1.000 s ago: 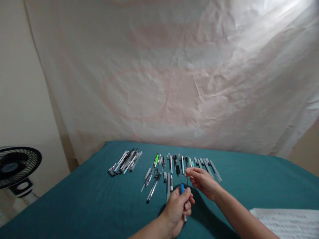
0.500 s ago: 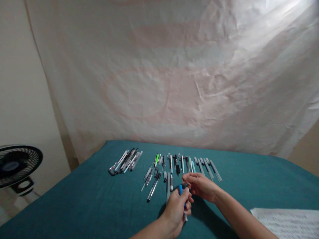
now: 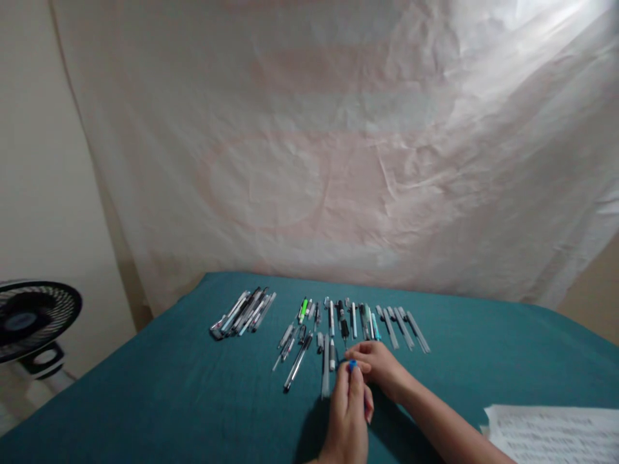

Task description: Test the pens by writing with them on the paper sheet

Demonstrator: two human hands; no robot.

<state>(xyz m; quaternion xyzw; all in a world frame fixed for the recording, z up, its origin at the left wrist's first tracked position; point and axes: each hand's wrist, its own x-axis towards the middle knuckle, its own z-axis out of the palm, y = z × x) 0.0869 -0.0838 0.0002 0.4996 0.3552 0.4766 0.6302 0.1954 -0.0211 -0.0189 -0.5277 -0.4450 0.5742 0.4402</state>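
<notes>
My left hand (image 3: 349, 409) is closed around a blue pen (image 3: 353, 365); only its blue end shows above the thumb, and the rest is hidden in the fist. My right hand (image 3: 380, 368) is just beyond it, fingertips pinched together, partly behind the left hand's thumb and the blue end. Whatever the right fingers pinch is too small or hidden to name. Just left of the hands lie a clear pen barrel (image 3: 325, 374) and a white and grey pen piece (image 3: 332, 354). A black-tipped clear pen (image 3: 297, 364) lies farther left.
On the green cloth-covered table (image 3: 169, 380), a bundle of pens (image 3: 246, 312) lies at the back left. Rows of pen parts and a green pen (image 3: 303, 310) stretch across the middle, with clear barrels (image 3: 403, 327) at their right. Written paper (image 3: 551, 432) is front right; a fan (image 3: 36, 322) stands left.
My left hand has turned more upright, so the blue pen now shows only its end. My right hand has shifted slightly left and nearer, its fingers now overlapping the left hand's.
</notes>
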